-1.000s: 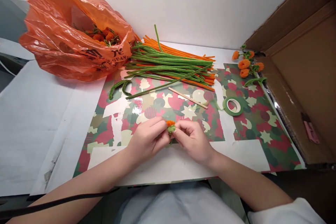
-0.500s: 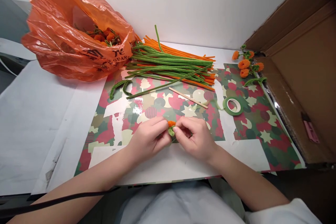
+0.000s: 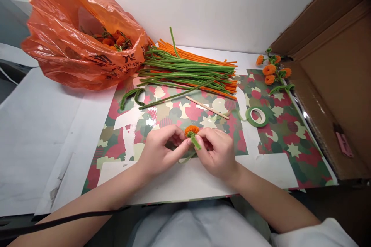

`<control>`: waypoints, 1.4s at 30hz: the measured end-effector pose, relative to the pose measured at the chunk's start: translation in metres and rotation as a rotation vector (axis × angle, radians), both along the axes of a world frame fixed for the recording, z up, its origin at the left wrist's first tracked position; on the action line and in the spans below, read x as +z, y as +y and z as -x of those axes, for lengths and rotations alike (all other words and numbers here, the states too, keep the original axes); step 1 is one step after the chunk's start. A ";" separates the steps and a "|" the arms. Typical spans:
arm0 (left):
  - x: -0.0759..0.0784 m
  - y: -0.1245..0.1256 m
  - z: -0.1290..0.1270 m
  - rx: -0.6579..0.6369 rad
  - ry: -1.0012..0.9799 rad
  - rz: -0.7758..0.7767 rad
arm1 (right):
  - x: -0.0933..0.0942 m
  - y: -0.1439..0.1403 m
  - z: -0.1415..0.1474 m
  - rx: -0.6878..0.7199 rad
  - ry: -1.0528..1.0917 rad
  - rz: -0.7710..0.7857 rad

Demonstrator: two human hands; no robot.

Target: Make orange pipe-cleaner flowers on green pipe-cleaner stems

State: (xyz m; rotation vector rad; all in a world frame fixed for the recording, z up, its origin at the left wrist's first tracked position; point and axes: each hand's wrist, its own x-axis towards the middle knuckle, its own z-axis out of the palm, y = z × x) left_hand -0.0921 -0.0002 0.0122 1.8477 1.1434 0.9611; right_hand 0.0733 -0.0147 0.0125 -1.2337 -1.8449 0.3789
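Hands [image 3: 162, 148] [image 3: 216, 150], two, on one flower [image 3: 191, 130]

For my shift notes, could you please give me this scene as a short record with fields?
Left hand: pinches the small pipe-cleaner flower from the left
Right hand: grips the flower's green stem
Work surface: patterned paper
Behind the hands: wooden stick, pile of green and orange pipe cleaners
Right of the hands: roll of green tape
Far right: finished orange flowers beside a cardboard box
Far left: orange plastic bag holding more flowers
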 end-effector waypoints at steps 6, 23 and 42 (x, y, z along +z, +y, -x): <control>0.000 0.001 -0.001 -0.002 -0.016 0.106 | -0.004 -0.001 0.004 -0.007 0.062 0.032; -0.005 0.001 0.005 -0.002 0.156 -0.143 | -0.003 -0.001 0.002 0.110 0.355 0.488; -0.006 0.005 0.007 0.012 -0.025 0.179 | -0.009 -0.001 0.000 0.093 -0.021 0.170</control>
